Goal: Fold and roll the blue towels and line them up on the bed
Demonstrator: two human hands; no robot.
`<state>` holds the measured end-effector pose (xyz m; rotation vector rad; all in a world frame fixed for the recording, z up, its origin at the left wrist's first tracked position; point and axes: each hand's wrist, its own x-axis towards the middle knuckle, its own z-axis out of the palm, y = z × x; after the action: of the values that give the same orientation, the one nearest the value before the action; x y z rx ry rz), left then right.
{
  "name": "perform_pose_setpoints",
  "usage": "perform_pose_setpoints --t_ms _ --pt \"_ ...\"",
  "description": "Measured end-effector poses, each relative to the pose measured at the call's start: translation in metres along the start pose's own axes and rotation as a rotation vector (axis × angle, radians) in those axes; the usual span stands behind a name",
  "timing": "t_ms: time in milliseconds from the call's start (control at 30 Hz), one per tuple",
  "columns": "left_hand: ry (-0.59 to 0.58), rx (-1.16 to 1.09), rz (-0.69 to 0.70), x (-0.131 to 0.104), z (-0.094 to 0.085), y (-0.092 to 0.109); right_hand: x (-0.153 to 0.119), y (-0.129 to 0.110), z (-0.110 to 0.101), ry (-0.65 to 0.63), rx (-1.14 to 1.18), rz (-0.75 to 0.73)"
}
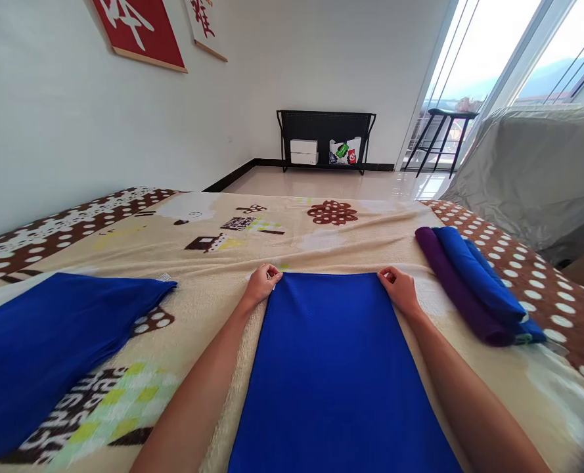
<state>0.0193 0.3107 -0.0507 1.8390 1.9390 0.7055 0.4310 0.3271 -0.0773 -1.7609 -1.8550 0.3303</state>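
A blue towel lies flat in front of me on a bed covered by a cream patterned blanket. My left hand pinches the towel's far left corner. My right hand pinches its far right corner. Both arms reach forward along the towel's sides. To the right of my right hand lie rolled towels, a purple one and a blue one, side by side.
Another blue cloth lies spread at the left of the bed. A grey covered piece of furniture stands at the right. Beyond the bed are a black rack with boxes, a black stool and tall windows.
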Motion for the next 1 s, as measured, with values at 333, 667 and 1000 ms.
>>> perform_pose_setpoints --t_ms 333,667,1000 --pt "0.128 0.204 0.015 -0.019 -0.018 0.024 -0.004 -0.013 -0.011 -0.023 -0.081 -0.052" --pt "-0.082 0.320 0.550 -0.085 0.038 0.111 -0.056 -0.107 0.013 -0.214 -0.095 -0.585" --pt "-0.014 0.468 0.258 -0.072 0.034 0.059 -0.051 -0.076 0.016 -0.221 -0.204 -0.401"
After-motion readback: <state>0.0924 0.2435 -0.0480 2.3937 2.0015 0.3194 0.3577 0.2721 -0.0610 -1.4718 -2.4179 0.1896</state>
